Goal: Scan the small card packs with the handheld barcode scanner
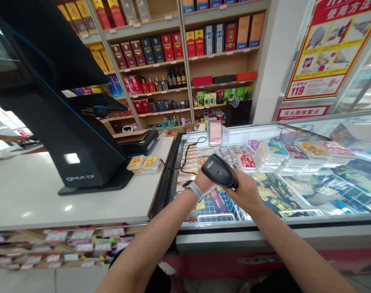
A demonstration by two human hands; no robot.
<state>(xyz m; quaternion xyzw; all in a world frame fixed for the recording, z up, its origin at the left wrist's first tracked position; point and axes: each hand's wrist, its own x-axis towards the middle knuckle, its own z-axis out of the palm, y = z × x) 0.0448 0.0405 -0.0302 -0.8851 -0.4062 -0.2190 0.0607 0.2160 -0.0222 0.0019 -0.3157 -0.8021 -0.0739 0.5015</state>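
Observation:
A black handheld barcode scanner point(219, 171) is held above the glass top of a display freezer point(295, 221). My right hand point(244, 192) wraps around its rear end. My left hand point(205, 182) presses against its underside near the front, with a grey-banded smartwatch point(195, 190) on that wrist. A thin black cable point(187, 154) loops from the scanner area up and back across the freezer. Part of the scanner's front is hidden by my fingers.
A white counter point(66, 199) holds a black point-of-sale terminal point(81, 134) and yellow packets point(144, 162). Another person's hand point(28, 142) shows at far left. Shelves of boxed liquor point(173, 49) stand behind the freezer. A pixelated pink item point(215, 133) stands beyond.

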